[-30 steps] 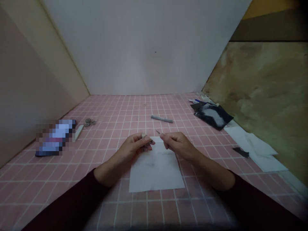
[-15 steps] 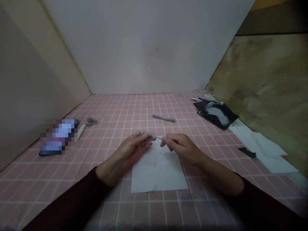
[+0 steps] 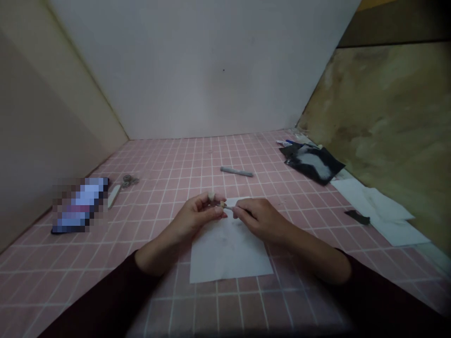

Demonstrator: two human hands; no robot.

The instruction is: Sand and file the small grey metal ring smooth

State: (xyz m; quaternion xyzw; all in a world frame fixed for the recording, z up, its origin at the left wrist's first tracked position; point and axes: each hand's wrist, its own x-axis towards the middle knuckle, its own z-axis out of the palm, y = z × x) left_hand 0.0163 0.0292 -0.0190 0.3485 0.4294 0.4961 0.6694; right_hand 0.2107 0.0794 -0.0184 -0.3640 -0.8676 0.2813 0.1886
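My left hand [image 3: 195,213] is closed, pinching a small ring-shaped piece [image 3: 223,204] between thumb and fingers. The piece is largely hidden by the fingertips. A pale wrap [image 3: 211,196] circles one finger of this hand. In my right hand [image 3: 257,213], also closed, is a thin greyish stick [image 3: 229,207]. Its tip points left and meets the small piece at the left fingertips; whether it passes inside or lies along it I cannot tell. Both hands are over the far part of a white sheet of paper [image 3: 229,258].
A grey rod [image 3: 236,172] lies beyond the hands. At left are a phone [image 3: 81,204], a white flat stick [image 3: 114,196] and several small grey rings [image 3: 128,180]. At right lie black sheets with white powder [image 3: 313,164], white papers [image 3: 380,211] and a dark strip [image 3: 357,217].
My left hand has turned, so the ring-shaped piece shows less. The stick's tip, apart from the piece before, now meets it. The whole view has shifted slightly.
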